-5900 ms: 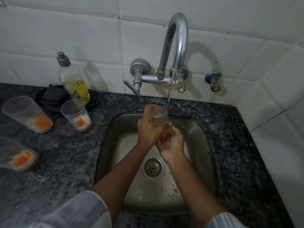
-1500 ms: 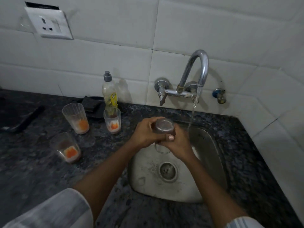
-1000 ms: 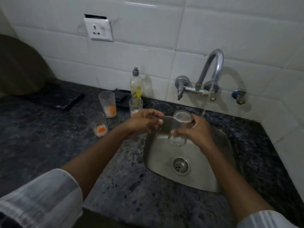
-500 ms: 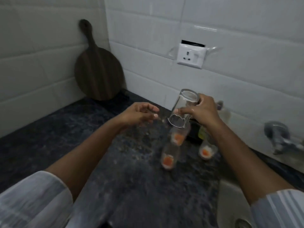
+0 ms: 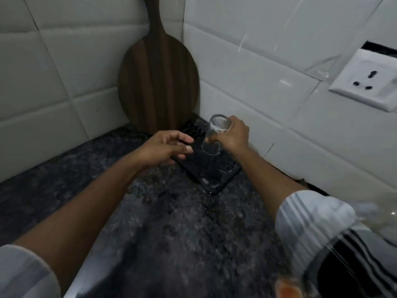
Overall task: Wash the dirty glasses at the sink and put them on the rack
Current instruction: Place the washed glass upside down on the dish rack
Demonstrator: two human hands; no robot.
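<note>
Now, by size:
Wall (image 5: 247, 67): white tile is seen on two sides, meeting in a corner; a socket (image 5: 365, 80) is mounted at right.
Counter (image 5: 163, 229): dark speckled stone is spread across the lower view.
Board (image 5: 158, 82): a round, dark wooden board with a handle is leaned upright in the corner.
Rack (image 5: 217, 171): a black slotted tray is laid flat on the counter, beside the wall and just in front of the board.
Right hand (image 5: 233, 136): the glass is gripped round its upper part, fingers curled tight on it.
Left hand (image 5: 167, 148): nothing is held; the fingers are loosely bent and slightly apart, close to the glass but not touching it.
Glass (image 5: 213, 134): clear and empty, it is held upside down over the rack; the long axis is tilted, base up and toward the wall, mouth down and toward the viewer. Whether the rim touches the rack cannot be told.
Dirty glass (image 5: 287, 289): an orange-stained blur is seen at the bottom edge, right.
Change: half a second ago the glass was held higher over the counter with the dirty glasses below it; the view has since swung left, the tap is gone from view, and the glass has been lowered to the rack.
</note>
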